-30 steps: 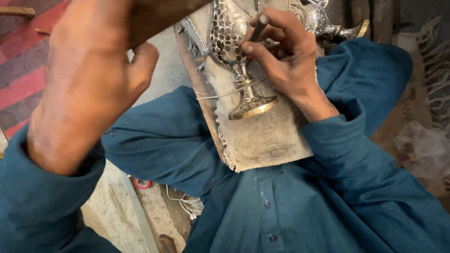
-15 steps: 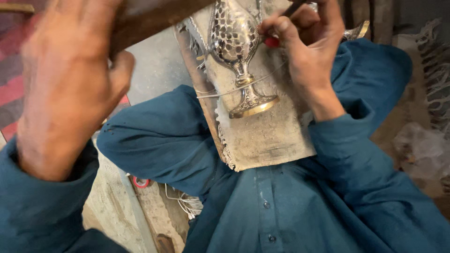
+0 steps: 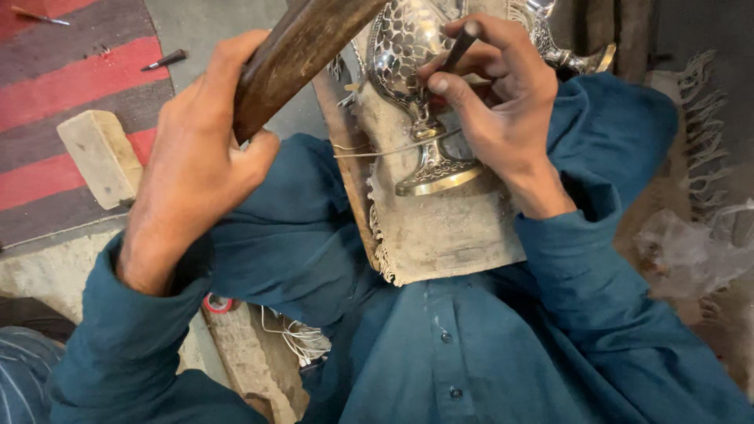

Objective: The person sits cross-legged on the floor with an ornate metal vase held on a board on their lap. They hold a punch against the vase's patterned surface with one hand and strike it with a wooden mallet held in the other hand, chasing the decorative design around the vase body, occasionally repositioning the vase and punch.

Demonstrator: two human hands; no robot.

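Both hands are working at a silver, scale-patterned metal goblet (image 3: 408,86) that is lying on a frayed, pale cloth pad (image 3: 448,228) across the person's lap, its round foot pointing near and its bowl running far toward the top of the view. Left hand (image 3: 196,169) is wrapping tightly around the brown wooden handle of a mallet (image 3: 302,55), which is slanting up and right out of view, so its head is not showing. Right hand (image 3: 491,94) is pinching a thin dark metal punch (image 3: 458,49) between thumb and fingers, its tip sitting on the goblet's bowl just above the stem. On the striped red and grey rug (image 3: 71,78) at the far left, a pale rectangular block (image 3: 100,157) and a small dark tool (image 3: 165,60) are lying well apart from the work. Judging from this setup, a blow landing off the punch could be catching the right fingers (image 3: 440,82), since they are sitting close to its struck end; the curved goblet could also be rolling on the soft pad, letting the tip skid and scar the pattern.
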